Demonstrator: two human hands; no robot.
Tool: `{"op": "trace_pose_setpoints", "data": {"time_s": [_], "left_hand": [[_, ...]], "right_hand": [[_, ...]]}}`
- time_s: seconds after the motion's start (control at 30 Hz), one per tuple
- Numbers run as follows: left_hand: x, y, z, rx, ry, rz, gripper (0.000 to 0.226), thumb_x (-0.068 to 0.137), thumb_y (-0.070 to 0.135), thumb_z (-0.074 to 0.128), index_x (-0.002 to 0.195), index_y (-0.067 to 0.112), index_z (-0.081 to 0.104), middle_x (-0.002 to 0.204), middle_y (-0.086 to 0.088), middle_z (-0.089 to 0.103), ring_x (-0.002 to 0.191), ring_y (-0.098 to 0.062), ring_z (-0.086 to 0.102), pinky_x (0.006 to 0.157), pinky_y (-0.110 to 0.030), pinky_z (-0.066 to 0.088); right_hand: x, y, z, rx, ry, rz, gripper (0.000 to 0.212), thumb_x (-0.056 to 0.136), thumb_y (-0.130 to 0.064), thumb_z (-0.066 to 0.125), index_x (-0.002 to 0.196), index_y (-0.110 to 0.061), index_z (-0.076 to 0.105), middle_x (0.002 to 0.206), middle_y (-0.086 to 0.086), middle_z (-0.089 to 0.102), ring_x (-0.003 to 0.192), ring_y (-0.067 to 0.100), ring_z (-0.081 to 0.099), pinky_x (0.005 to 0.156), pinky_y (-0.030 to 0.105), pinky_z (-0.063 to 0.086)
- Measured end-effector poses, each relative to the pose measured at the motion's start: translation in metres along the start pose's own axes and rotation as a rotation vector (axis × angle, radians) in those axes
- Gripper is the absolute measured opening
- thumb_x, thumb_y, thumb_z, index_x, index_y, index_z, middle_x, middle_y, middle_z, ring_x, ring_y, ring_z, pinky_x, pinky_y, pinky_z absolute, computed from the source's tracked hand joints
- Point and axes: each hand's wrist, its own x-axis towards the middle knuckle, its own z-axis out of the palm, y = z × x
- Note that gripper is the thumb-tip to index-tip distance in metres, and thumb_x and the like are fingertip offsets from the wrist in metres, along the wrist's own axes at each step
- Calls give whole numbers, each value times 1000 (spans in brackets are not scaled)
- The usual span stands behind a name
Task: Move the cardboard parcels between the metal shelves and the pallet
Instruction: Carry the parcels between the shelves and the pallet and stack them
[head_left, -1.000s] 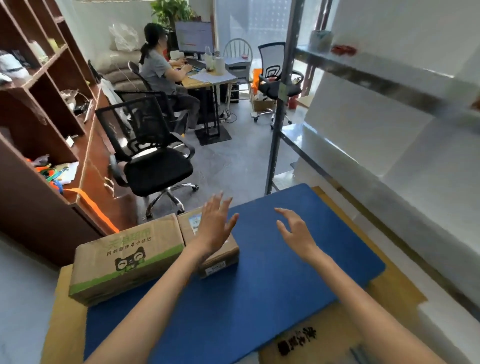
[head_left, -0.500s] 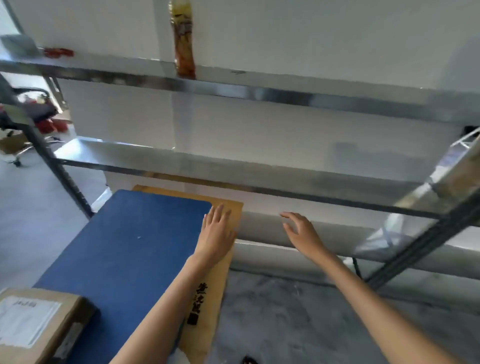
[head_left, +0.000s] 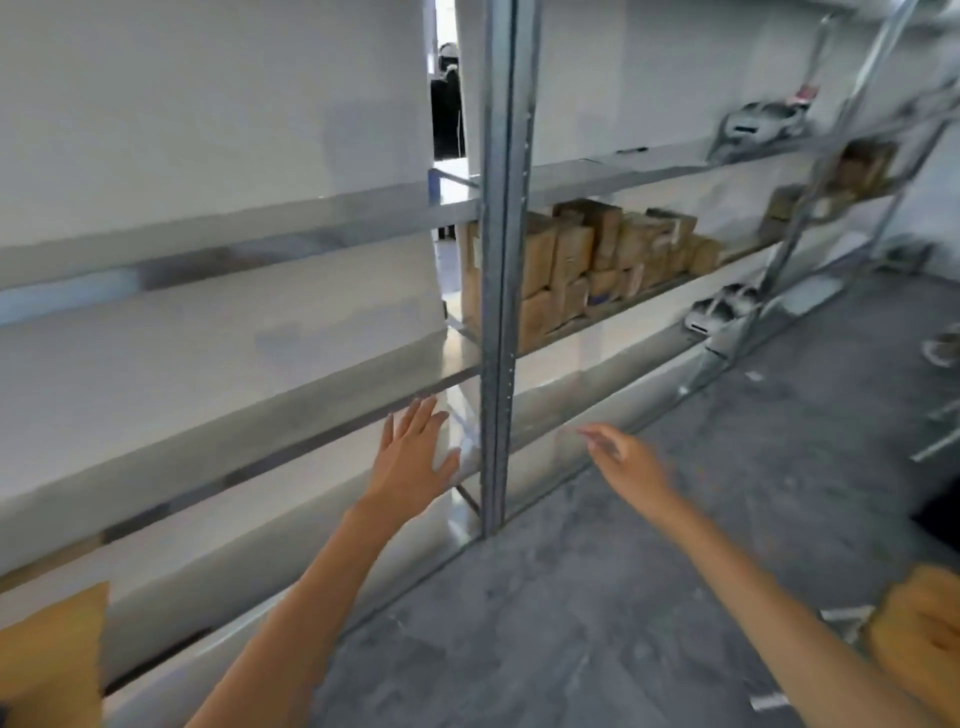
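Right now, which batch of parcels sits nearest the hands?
The large stack on the middle shelf just right of the near upright post; the other cardboard parcels sit much farther off, on the end rack.

left hand (head_left: 413, 457): open flat, empty | right hand (head_left: 626, 460): relaxed, empty

Two bare hands showed: the left hand (head_left: 410, 457) and the right hand (head_left: 631, 462). Three tiers of grey metal shelves (head_left: 234, 244) crossed one upright grey metal post (head_left: 498, 260). The stacked brown cardboard parcels (head_left: 587, 260) numbered over ten; blur hid the exact count.
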Motion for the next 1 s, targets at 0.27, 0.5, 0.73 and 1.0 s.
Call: {"op": "trace_pose_setpoints", "data": {"time_s": [0.27,0.5,0.73,1.0], "left_hand": [[141,168,59,-76,-92,171,57,99,43,41,149,20,26,162,0,9,149,-18,1,120,-42,-1],[236,257,99,-19,-113,356,67,97,57,24,153,20,18,162,2,5,149,-15,-3,121,-42,-1],[345,279,144,-66,-158,379,69,96,60,26,152,20,22,161,0,11,149,-17,3,120,-38,3],[490,291,177,-155,-161,324,53,99,48,37,145,21,35,152,4,35,140,-15,32,114,-33,27]], "right_hand": [[32,115,-180,-32,244,95,20,94,-9,53,106,-17,67,103,-1,70,100,13,63,91,26,45],[66,173,-221,36,275,175,24,94,-8,49,109,-17,66,104,-10,67,98,4,60,80,2,39],[133,232,-244,49,279,203,25,93,-2,50,109,-14,65,104,-6,64,96,7,57,76,0,38],[250,291,-311,27,368,231,23,91,3,52,104,-9,67,99,-2,67,97,16,63,77,0,38]]}}
